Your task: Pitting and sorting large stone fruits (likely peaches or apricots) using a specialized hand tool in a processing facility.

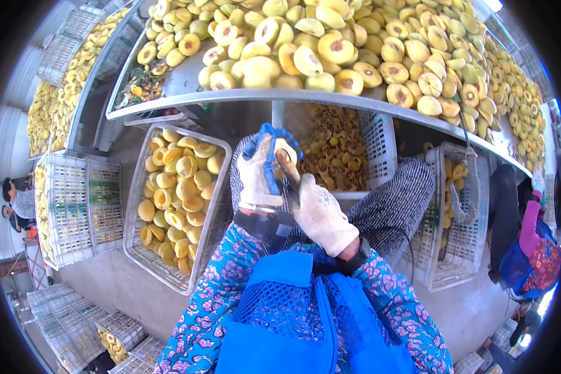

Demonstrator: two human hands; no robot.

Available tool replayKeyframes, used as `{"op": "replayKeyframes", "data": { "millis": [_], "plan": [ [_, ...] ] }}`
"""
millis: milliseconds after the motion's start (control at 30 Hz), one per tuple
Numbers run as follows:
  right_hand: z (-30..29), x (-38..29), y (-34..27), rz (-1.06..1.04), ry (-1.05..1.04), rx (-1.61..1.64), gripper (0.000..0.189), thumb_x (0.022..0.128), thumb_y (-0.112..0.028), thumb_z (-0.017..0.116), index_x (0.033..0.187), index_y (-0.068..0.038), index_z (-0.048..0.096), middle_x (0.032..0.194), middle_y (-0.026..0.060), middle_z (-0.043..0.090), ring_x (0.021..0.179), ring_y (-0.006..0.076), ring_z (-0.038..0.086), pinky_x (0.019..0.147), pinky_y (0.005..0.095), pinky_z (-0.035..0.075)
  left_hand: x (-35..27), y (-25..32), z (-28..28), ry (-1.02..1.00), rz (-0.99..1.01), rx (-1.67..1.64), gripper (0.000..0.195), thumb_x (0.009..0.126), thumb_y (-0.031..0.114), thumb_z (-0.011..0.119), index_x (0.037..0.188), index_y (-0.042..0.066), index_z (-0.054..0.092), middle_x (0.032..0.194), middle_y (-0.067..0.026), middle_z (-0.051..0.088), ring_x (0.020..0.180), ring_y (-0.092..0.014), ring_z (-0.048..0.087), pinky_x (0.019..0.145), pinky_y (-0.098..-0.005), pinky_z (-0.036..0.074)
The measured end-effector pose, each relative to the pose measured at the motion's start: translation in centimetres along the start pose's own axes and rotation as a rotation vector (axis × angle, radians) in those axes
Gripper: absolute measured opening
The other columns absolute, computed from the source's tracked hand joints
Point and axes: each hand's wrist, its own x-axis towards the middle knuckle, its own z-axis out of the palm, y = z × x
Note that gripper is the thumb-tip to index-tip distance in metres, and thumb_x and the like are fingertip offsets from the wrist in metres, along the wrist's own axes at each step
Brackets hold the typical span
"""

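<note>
My left hand [262, 170], in a white glove with blue on the palm and fingers, holds a pale yellow fruit half [286, 150], which looks like a peach. In my right hand [325, 212], also in a white knit glove, is a tool with a brown handle [288, 170], its end against the fruit; the tip's shape is hidden. Both hands are close together over my lap. Beyond them, a crate [387, 149] under the table holds many brown pits and scraps. To the left, a white plastic crate [224, 154] is filled with fruit halves.
A metal table [182, 100] heaped with halved fruit [262, 70] spans the front. Crates [467, 262] with some fruit stand at the right, stacked crates [79, 210] at the left. A cable [463, 126] hangs off the table edge. A co-worker [535, 243] is at far right.
</note>
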Motion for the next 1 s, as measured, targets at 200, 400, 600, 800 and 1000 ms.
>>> {"op": "replayKeyframes", "data": {
  "millis": [200, 400, 600, 800, 1000],
  "plan": [
    [0.0, 0.1, 0.6, -0.028, -0.030, 0.068, 0.027, 0.084, -0.014, 0.054, 0.095, 0.007, 0.042, 0.076, 0.0314, 0.058, 0.079, 0.0463, 0.058, 0.068, 0.0516, 0.046, 0.7, -1.0, -1.1, 0.012, -0.048, -0.050, 0.019, 0.091, 0.024, 0.056, 0.089, 0.005, 0.060, 0.079, -0.0116, 0.063, 0.066, -0.025, 0.062, 0.057, -0.0347, 0.053],
    [0.6, -0.3, 0.9, 0.003, 0.007, 0.007, 0.027, 0.081, -0.012, 0.054, 0.096, 0.006, 0.041, 0.077, 0.0321, 0.058, 0.078, 0.0464, 0.059, 0.069, 0.0521, 0.047, 0.4, -1.7, -1.5, -0.003, -0.066, -0.097, 0.022, 0.091, 0.027, 0.056, 0.090, 0.004, 0.059, 0.080, -0.0105, 0.063, 0.067, -0.024, 0.062, 0.056, -0.0338, 0.053],
    [1.2, 0.4, 1.7, 0.034, 0.019, 0.074, 0.025, 0.082, -0.013, 0.053, 0.097, 0.005, 0.043, 0.080, 0.0299, 0.060, 0.080, 0.0458, 0.059, 0.071, 0.0515, 0.046, 1.3, -2.0, -2.3, -0.068, -0.035, 0.029, 0.022, 0.091, 0.024, 0.055, 0.090, 0.002, 0.059, 0.077, -0.0098, 0.061, 0.066, -0.021, 0.060, 0.056, -0.0285, 0.049],
    [0.1, 1.0, 2.7, -0.044, -0.029, 0.110, 0.028, 0.083, -0.021, 0.053, 0.090, 0.006, 0.049, 0.082, 0.0305, 0.059, 0.085, 0.0458, 0.057, 0.073, 0.0505, 0.045, 1.2, -1.3, -0.9, -0.024, -0.100, 0.095, 0.019, 0.089, 0.019, 0.058, 0.085, 0.001, 0.060, 0.069, -0.0078, 0.058, 0.056, -0.020, 0.058, 0.051, -0.0307, 0.048],
    [0.4, 0.4, 2.1, 0.006, 0.021, 0.025, 0.025, 0.084, -0.014, 0.053, 0.095, 0.006, 0.043, 0.077, 0.0311, 0.058, 0.077, 0.0459, 0.059, 0.068, 0.0515, 0.045, 0.5, -2.3, -0.7, 0.012, 0.012, 0.055, 0.030, 0.092, 0.027, 0.055, 0.089, -0.001, 0.060, 0.074, -0.0097, 0.062, 0.061, -0.019, 0.061, 0.054, -0.0278, 0.051]
  ]
}}
